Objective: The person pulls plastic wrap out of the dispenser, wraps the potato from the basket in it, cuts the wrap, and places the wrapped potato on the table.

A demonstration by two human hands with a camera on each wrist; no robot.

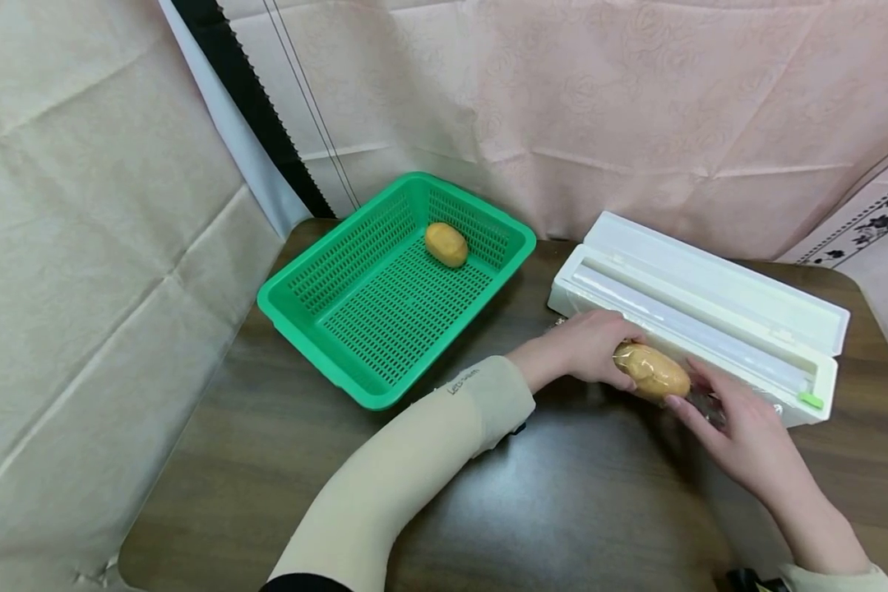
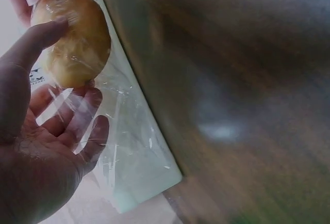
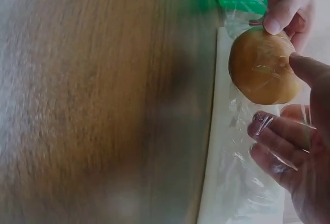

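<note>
A potato (image 1: 653, 372) with clear cling film round it is held between both hands, just in front of the white cling film box. My left hand (image 1: 595, 347) grips its left end, the thumb pressed on the film-covered skin in the left wrist view. My right hand (image 1: 747, 427) holds the other end, its thumb on the potato (image 3: 265, 66) and its fingers curled below. Loose cling film (image 2: 121, 126) stretches over the fingers and along the box front. The cling film box (image 1: 821, 395) has its lid raised, showing a long roll (image 1: 696, 329) inside.
A green plastic basket (image 1: 296, 316) stands on the brown table (image 1: 562, 510) to the left, with another potato (image 1: 446, 245) in its far end. A green slider (image 1: 810, 400) sits at the box's right end. Pale cloth (image 1: 488, 99) hangs behind the table.
</note>
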